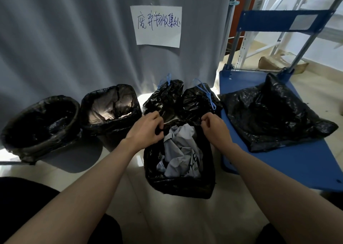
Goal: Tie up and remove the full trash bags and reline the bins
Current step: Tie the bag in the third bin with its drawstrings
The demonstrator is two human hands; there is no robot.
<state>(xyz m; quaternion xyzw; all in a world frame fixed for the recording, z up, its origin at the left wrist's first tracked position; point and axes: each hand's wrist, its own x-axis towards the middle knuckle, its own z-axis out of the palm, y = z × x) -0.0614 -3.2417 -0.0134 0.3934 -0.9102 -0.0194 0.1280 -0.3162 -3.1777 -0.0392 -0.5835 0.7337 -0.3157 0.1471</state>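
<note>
full bag point(179, 180) sits center frame, on the floor betw both forearms, mouth open, stuffed w/ crumpled pale paper point(181, 149). left hand point(146, 130) pinches the rim at the bag's 10 o'clock, right hand point(213, 126) pinches it at 2 o'clock, fingers curled tight on thin film both sides. looks like the gather-the-mouth step, tie not yet made.

next move prob: pull both rim sections up and inward, find the drawstring if it has one, cinch, knot. can't tell if a bin is under this bag or if it's free-standing.

materials: thin glossy black plastic, heavily wrinkled, floppy, tears easy if yanked. paper fill is light, springy, may push back vs closing.

outward: at 12 o'clock just behind, two tied bags point(182, 98) w/ blue drawstrings point(208, 95), so those look done. at 9-10 o'clock two lined bins: square bin point(111, 106) and round bin point(39, 126), liners folded over rims, look empty. at 2-3 o'clock a blue cart point(297, 165) w/ a slack black bag point(274, 113) lying on its deck. grey curtain point(65, 39) behind, handwritten paper sign point(157, 26) pinned on it.
</note>
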